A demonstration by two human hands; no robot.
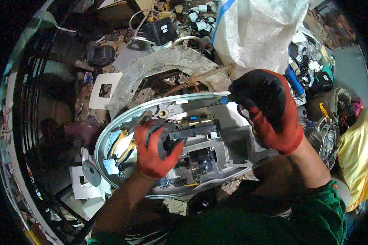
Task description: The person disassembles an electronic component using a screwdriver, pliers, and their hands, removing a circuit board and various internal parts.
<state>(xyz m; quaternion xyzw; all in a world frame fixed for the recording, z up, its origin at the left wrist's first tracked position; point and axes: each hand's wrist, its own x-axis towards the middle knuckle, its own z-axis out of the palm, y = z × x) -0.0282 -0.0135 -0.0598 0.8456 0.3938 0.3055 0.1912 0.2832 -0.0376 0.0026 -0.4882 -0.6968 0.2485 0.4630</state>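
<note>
No lettering can be read: the white label [164,28] on the black box [154,33], upper middle of the frame, is too small to make out.

The left hand [156,147], gloved in red and black, is near the left edge of the oval casing [99,153], fingers curled, thumb spread apart. The right hand [270,110], gloved alike, is at the far edge, turned inward, fingers bent. Both forearms [124,194] are bare; a green sleeve [325,204] covers the right elbow.
</note>
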